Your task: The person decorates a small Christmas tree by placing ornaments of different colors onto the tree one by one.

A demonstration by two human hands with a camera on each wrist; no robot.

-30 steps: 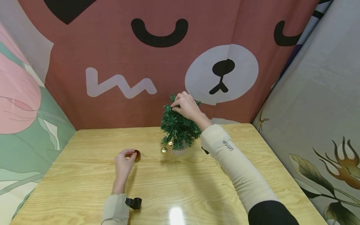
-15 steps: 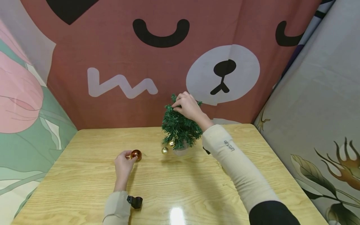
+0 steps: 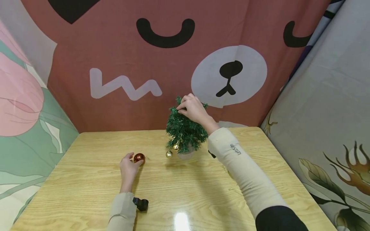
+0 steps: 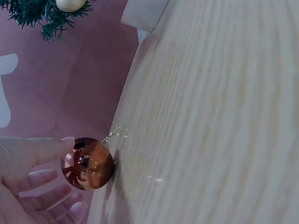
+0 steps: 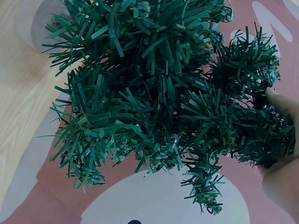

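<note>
A shiny copper-coloured Christmas bauble (image 3: 139, 158) sits on the wooden table, left of a small green artificial Christmas tree (image 3: 185, 131). My left hand (image 3: 129, 166) is beside the bauble, its fingers spread and loose. In the left wrist view the thumb tip meets the bauble (image 4: 88, 163) while the other fingers stand off it. High on the tree, my right hand (image 3: 192, 109) pinches a branch between thumb and fingers. The right wrist view shows the branch (image 5: 266, 135) running into the grip, which partly hides its end.
Gold baubles (image 3: 169, 154) hang from the tree's lower left branches. The tree stands in a pale pot (image 3: 185, 155) near the table's (image 3: 162, 199) back edge. Thin gold cords (image 3: 235, 190) lie beside the right sleeve. Printed cloth (image 3: 121, 115) hangs behind the table.
My left hand has loosened, its fingers spreading off the copper bauble, which stays on the table. The right hand keeps its pinch on the branch, nearly still.
</note>
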